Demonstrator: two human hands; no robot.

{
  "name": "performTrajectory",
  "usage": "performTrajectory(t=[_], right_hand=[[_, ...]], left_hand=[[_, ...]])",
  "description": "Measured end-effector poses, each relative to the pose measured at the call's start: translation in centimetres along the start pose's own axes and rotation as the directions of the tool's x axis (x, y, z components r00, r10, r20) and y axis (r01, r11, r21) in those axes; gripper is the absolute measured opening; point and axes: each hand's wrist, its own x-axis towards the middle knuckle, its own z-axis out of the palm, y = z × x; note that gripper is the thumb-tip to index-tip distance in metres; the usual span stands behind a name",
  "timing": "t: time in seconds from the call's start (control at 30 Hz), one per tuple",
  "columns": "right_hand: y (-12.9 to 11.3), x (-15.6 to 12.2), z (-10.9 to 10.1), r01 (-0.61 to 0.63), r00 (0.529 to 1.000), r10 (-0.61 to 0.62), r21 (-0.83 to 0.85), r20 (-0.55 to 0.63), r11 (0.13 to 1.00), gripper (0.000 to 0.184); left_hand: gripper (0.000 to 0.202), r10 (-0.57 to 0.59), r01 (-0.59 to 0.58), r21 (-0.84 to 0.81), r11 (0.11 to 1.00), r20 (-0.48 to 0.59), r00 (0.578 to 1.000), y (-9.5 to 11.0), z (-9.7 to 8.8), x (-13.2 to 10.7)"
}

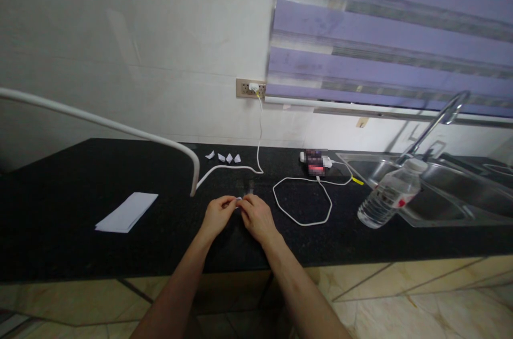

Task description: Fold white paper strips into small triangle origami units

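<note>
My left hand [218, 214] and my right hand [256, 216] rest close together on the black countertop [80, 178], fingers pinched on a tiny white piece of paper [239, 201] between them. Behind them, near the wall, several small folded white paper shapes [223, 157] stand in a row. A stack of white paper sheets [127, 212] lies flat to the left of my hands.
A white cable [302, 200] loops right of my hands, running from a wall socket charger [253, 87] to a small device [315, 161]. A plastic water bottle [390, 193] leans at the steel sink [441, 194] with its tap [441, 117]. A white tube [120, 128] arcs over the counter.
</note>
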Motion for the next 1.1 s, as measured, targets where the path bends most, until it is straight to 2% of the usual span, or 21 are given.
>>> performTrajectory(t=[0.13, 0.23, 0.33, 0.53, 0.7, 0.87, 0.93, 1.0, 1.1], right_hand=[[-0.2, 0.0, 0.0, -0.025, 0.998, 0.029, 0.079, -0.056, 0.997, 0.025], [-0.2, 0.0, 0.1, -0.11, 0.981, 0.137, 0.186, -0.138, 0.976, 0.021], [0.0, 0.0, 0.3, -0.178, 0.965, 0.212, 0.207, -0.156, 0.962, 0.016], [0.2, 0.0, 0.4, -0.187, 0.969, 0.203, 0.118, -0.14, 0.975, 0.015], [0.0, 0.1, 0.2, -0.106, 0.986, 0.122, 0.136, -0.117, 0.985, 0.02], [-0.1, 0.0, -0.2, -0.075, 0.982, 0.109, 0.216, -0.151, 0.973, 0.029], [-0.3, 0.0, -0.4, -0.037, 0.994, 0.056, 0.197, -0.095, 0.98, 0.032], [-0.6, 0.0, -0.5, -0.008, 1.0, 0.012, 0.155, -0.024, 0.988, 0.036], [-0.8, 0.1, -0.5, -0.033, 0.999, 0.03, 0.092, 0.03, 0.995, 0.041]], left_hand=[[0.023, 0.093, -0.085, 0.096, 0.992, -0.09, 0.992, -0.6, 0.5, -0.1], [0.021, 0.21, -0.184, 0.217, 0.959, -0.104, 0.972, -0.8, 0.6, -0.3], [0.018, 0.312, -0.263, 0.356, 0.897, -0.086, 0.946, -0.5, 0.6, -0.7], [0.019, 0.411, -0.358, 0.488, 0.796, -0.003, 0.911, 0.4, 0.9, -1.2], [0.017, 0.365, -0.317, 0.449, 0.835, -0.022, 0.931, 0.4, 1.1, -1.2], [0.023, 0.094, -0.075, 0.139, 0.987, -0.136, 0.986, 0.0, 0.6, -0.6], [0.022, 0.031, -0.023, 0.053, 0.998, -0.153, 0.988, -0.1, 0.4, -0.4], [0.02, 0.025, -0.019, 0.034, 0.999, -0.16, 0.987, -0.1, 0.4, -0.3], [0.02, 0.022, -0.018, 0.035, 0.999, -0.13, 0.991, 0.1, 0.4, -0.4]])
